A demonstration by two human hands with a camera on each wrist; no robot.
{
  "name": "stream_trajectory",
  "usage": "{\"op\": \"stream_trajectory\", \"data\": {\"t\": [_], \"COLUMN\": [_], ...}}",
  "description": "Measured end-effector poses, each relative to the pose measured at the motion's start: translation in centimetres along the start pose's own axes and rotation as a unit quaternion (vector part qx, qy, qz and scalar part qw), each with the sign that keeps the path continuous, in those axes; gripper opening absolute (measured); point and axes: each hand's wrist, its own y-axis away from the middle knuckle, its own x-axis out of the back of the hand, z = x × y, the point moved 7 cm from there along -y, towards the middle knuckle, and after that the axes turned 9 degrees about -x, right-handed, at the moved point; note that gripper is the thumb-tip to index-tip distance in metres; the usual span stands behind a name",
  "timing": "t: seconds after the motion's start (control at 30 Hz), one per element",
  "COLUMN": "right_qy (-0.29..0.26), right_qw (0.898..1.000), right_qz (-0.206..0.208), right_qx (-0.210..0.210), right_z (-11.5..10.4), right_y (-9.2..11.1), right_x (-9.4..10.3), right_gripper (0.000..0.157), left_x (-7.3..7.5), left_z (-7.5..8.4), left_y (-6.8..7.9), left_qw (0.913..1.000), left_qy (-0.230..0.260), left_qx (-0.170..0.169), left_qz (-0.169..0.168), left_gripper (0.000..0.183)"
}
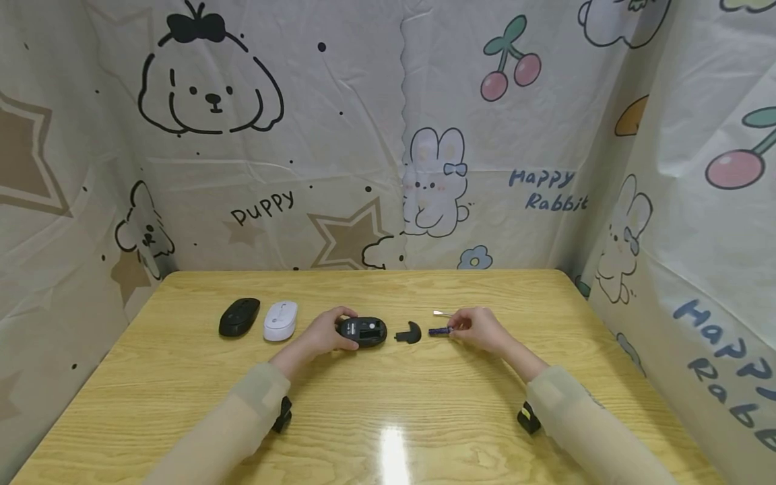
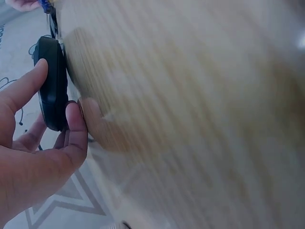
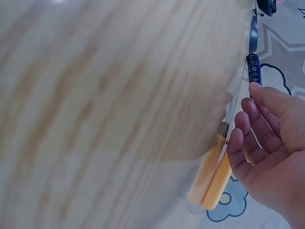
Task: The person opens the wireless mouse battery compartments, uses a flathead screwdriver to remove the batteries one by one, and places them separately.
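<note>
In the head view my left hand (image 1: pixel 327 331) grips an upturned black computer mouse (image 1: pixel 348 329) by its left end. Its underside faces up, with the battery compartment uncovered. The left wrist view shows the thumb on one side of the mouse (image 2: pixel 52 86) and fingers on the other. To the right of the mouse lies a loose black battery cover (image 1: pixel 413 333). My right hand (image 1: pixel 479 329) pinches one end of a dark blue battery (image 1: pixel 439 331) low over the table. The battery (image 3: pixel 254 69) is held between thumb and fingertips in the right wrist view.
A black mouse (image 1: pixel 239 317) and a white mouse (image 1: pixel 281 320) stand at the left of the wooden table (image 1: pixel 339 417). Behind my right hand lies a screwdriver (image 1: pixel 442 314); its orange handle (image 3: pixel 218 186) shows in the right wrist view. A patterned cloth (image 1: pixel 339 162) hangs behind the table.
</note>
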Motion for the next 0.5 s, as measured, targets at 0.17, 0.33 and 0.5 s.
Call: {"op": "stream_trajectory", "data": {"t": [0.17, 0.33, 0.5], "right_qy": [0.004, 0.003, -0.003], "right_qw": [1.0, 1.0, 1.0], "right_qz": [-0.004, -0.01, -0.019], "right_qx": [0.004, 0.0, -0.001], "right_z": [0.05, 0.27, 0.41], "right_y": [-0.14, -0.26, -0.25], "right_x": [-0.15, -0.41, -0.69], "right_gripper": [0.01, 0.01, 0.009], "left_x": [0.2, 0.22, 0.24], "left_z": [-0.02, -0.22, -0.27], "left_y": [-0.18, -0.31, -0.22], "left_qw": [0.9998, 0.9998, 0.9997], "left_qy": [-0.017, -0.013, -0.022], "left_qx": [-0.006, -0.003, -0.002], "left_qz": [-0.008, -0.013, -0.01], "left_gripper": [0.06, 0.062, 0.065]}}
